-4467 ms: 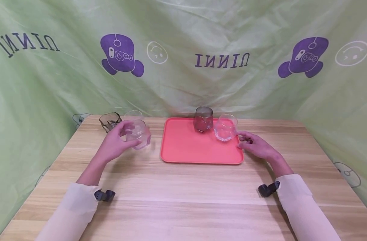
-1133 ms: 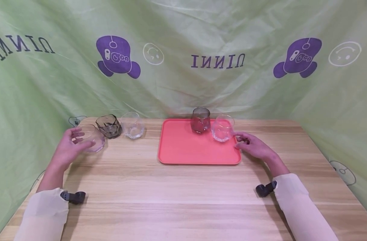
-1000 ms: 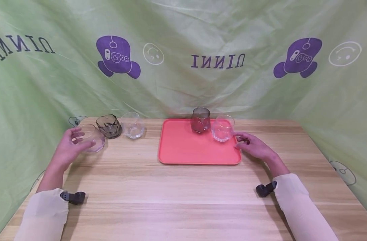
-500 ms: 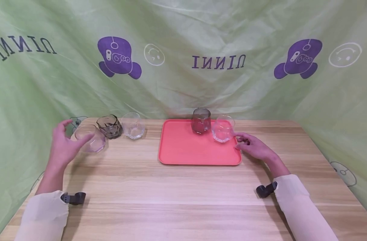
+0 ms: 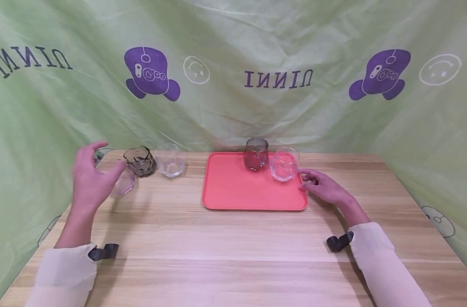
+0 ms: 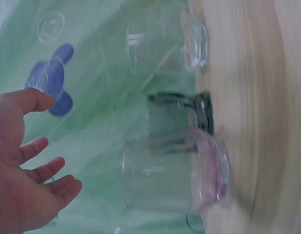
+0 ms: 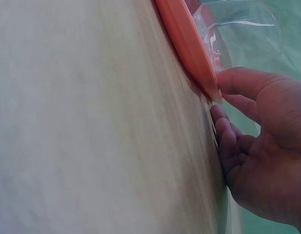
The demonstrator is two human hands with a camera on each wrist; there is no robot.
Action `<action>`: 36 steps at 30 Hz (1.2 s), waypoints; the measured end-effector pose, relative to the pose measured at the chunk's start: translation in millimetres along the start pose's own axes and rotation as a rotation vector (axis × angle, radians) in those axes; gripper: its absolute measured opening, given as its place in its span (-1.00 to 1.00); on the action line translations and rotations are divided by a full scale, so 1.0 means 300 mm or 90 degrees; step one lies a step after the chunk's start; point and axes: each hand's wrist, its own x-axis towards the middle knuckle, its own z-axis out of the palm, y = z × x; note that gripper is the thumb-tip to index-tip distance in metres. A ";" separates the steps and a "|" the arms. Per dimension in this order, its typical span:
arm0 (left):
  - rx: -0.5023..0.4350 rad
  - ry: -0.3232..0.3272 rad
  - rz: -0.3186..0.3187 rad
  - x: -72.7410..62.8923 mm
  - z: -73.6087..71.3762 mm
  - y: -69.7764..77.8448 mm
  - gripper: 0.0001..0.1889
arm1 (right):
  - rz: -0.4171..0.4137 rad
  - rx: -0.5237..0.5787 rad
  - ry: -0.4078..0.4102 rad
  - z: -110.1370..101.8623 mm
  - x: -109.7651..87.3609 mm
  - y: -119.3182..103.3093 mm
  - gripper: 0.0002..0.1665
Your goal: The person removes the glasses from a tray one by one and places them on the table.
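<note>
My left hand (image 5: 92,181) hovers at the table's left with fingers and thumb spread, holding nothing. Partly hidden behind it stands a clear glass with a pinkish base (image 5: 126,184); the left wrist view shows this tumbler (image 6: 165,175) upright and apart from the fingers. My right hand (image 5: 325,188) holds the right edge of a red tray (image 5: 233,189). In the right wrist view the thumb and forefinger meet the tray's rim (image 7: 191,51), other fingers curled. On the tray stand a dark tinted glass (image 5: 256,155) and a clear glass (image 5: 285,165).
Beside the pinkish glass stand a smoky faceted glass (image 5: 141,162) and another clear glass (image 5: 171,162), in a row near the back left of the wooden table (image 5: 225,256). A green printed curtain (image 5: 225,115) hangs close behind the table.
My left hand carried the pinkish glass leftward and set it down beside the smoky one. It then let go, spread its fingers and rose slightly rightward. My right hand stays at the tray.
</note>
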 end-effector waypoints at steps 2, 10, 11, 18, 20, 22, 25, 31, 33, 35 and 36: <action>-0.010 0.011 0.033 -0.002 0.024 0.024 -0.29 | 0.000 -0.001 0.001 0.000 0.000 0.001 -0.33; -0.041 -0.035 0.102 -0.018 0.119 0.107 -0.36 | 0.002 0.004 0.001 -0.002 -0.004 -0.005 -0.33; -0.048 -0.046 0.106 -0.022 0.133 0.117 -0.36 | 0.000 0.005 0.000 -0.001 -0.005 -0.007 -0.33; -0.126 -0.119 0.126 -0.045 0.234 0.180 -0.38 | -0.003 0.002 -0.004 -0.003 -0.011 -0.011 -0.32; -0.147 -0.140 0.131 -0.042 0.269 0.199 -0.38 | 0.002 -0.001 -0.004 -0.006 -0.011 -0.012 -0.33; -0.161 -0.167 0.134 -0.038 0.308 0.222 -0.36 | 0.008 -0.002 -0.001 -0.010 -0.011 -0.011 -0.33; -0.186 -0.214 0.132 -0.031 0.371 0.256 -0.33 | 0.006 -0.001 0.001 -0.012 -0.011 -0.011 -0.33; -0.226 -0.288 0.112 -0.010 0.501 0.298 -0.31 | 0.002 0.012 0.002 -0.003 -0.005 -0.010 -0.31; -0.232 -0.307 0.098 -0.004 0.537 0.310 -0.30 | 0.005 0.010 0.003 -0.002 -0.003 -0.008 -0.32; -0.232 -0.324 0.088 0.001 0.570 0.322 -0.30 | 0.005 0.009 0.003 -0.002 -0.002 -0.007 -0.32; -0.232 -0.332 0.083 0.002 0.586 0.328 -0.29 | 0.004 0.008 0.003 -0.002 -0.002 -0.008 -0.32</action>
